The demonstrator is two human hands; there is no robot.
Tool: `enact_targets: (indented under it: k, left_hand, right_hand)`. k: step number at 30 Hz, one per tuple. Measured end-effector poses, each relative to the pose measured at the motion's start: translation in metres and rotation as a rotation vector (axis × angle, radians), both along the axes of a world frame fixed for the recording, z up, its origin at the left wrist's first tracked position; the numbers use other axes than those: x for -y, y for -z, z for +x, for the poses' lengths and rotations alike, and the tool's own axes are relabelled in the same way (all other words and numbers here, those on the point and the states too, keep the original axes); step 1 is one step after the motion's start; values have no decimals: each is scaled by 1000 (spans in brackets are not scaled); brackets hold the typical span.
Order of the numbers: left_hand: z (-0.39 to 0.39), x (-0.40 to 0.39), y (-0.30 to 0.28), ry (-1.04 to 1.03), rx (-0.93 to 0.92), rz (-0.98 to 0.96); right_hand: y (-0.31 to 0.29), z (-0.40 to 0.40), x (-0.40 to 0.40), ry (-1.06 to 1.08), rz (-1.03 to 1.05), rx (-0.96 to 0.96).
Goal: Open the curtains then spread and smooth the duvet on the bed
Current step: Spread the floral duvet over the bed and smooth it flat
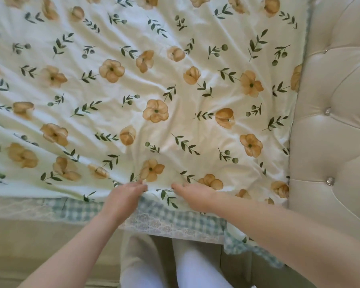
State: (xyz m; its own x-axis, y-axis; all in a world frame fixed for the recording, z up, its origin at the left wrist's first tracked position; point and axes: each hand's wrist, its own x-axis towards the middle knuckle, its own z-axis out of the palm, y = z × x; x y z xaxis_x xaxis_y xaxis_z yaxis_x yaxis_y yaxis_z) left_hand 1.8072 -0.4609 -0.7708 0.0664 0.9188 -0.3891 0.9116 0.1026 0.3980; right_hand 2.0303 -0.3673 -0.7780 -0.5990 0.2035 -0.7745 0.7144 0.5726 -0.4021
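A white duvet point(146, 88) printed with tan flowers and green sprigs lies spread over the bed, with creases fanning out from its near edge. My left hand point(123, 197) pinches that near edge, fingers closed on the fabric. My right hand point(192, 194) rests a little to the right on the same edge, fingers curled over the cloth; whether it grips or only presses is unclear. No curtains are in view.
A blue-and-white checked sheet point(175, 221) hangs below the duvet's edge along the bed's side. A cream tufted headboard point(333, 121) with shiny buttons stands at the right. My legs in white trousers point(187, 265) are against the bed frame.
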Motion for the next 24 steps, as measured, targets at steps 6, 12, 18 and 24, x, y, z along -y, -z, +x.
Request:
enact_targets:
  k: [6,12,18,24]
  left_hand:
    - [-11,-8,-35,-267,302,-74]
    - [-8,3,-32,-300,322,-284]
    - [-12,0,-42,-256,357,-468]
    - [-24,30,-44,-235,443,-913]
  right_hand:
    - [-29,1,-17,501,-194,-108]
    - [-6,-5,19,-205,264,96]
    - [-7,-32,-5,-71,-104,181]
    - [-33,-60,-25,-401,-424,578]
